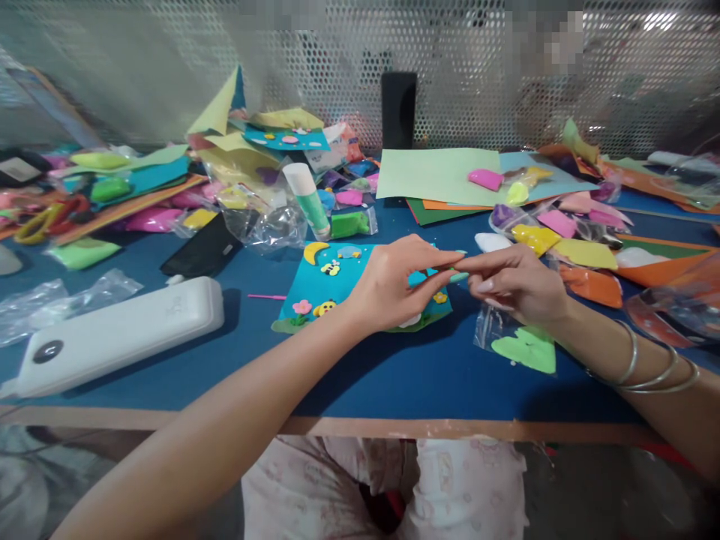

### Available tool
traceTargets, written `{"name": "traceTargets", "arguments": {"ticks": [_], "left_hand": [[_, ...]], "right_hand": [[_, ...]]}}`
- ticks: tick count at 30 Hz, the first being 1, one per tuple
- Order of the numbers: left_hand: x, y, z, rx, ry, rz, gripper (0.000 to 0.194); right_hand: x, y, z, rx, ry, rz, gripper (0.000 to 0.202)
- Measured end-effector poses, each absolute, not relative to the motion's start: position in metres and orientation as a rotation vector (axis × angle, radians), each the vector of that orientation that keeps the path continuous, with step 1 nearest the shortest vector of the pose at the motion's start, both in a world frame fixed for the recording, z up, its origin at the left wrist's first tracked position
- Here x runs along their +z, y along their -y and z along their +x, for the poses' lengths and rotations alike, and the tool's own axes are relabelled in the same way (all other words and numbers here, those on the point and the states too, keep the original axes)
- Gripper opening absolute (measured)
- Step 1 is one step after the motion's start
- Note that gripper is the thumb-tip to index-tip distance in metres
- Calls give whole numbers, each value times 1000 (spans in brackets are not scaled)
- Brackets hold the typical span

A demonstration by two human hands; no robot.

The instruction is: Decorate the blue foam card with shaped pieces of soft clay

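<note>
My left hand (397,283) is over the right part of a blue card (343,281), its thumb and forefinger pinched together. My right hand (517,281) meets it fingertip to fingertip, also closed in a pinch; whatever lies between the fingertips is too small to make out. On the card sit a yellow moon (315,253), a bee, a pink flower (302,307) and a yellow animal face, with green along the bottom edge. Below my right hand lies a clear bag with flattened light green clay (526,349).
A white power bank (121,334) lies at left, near a pink stick (266,297). A glue stick (307,199) stands tilted behind the card. Bagged coloured clay, scissors (50,220) and papers (439,172) crowd the back of the blue table (360,382), before a perforated metal panel.
</note>
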State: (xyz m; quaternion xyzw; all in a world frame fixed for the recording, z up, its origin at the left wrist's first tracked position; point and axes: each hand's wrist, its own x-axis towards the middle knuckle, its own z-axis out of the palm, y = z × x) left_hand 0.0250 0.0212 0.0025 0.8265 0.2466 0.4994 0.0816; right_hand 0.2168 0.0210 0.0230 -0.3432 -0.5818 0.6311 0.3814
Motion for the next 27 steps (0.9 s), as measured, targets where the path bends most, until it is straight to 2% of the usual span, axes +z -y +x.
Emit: {"name": "traceTargets", "arguments": {"ticks": [6,13,22,27], "left_hand": [[7,-15,27,1416,-897,2284,21],[3,-19,27,1383,-883,2277,20],[10,-13,27,1308,-921,2223,20],[5,-17,26,1452,-817,2274,20]], "right_hand": [[19,-19,218,1737,1723,-842,32],[25,-19,216,1690,1393,-877,26],[22,-17,217,1831,1631,-875,27],[25,-20,218,1764,1373,-907,21]]}}
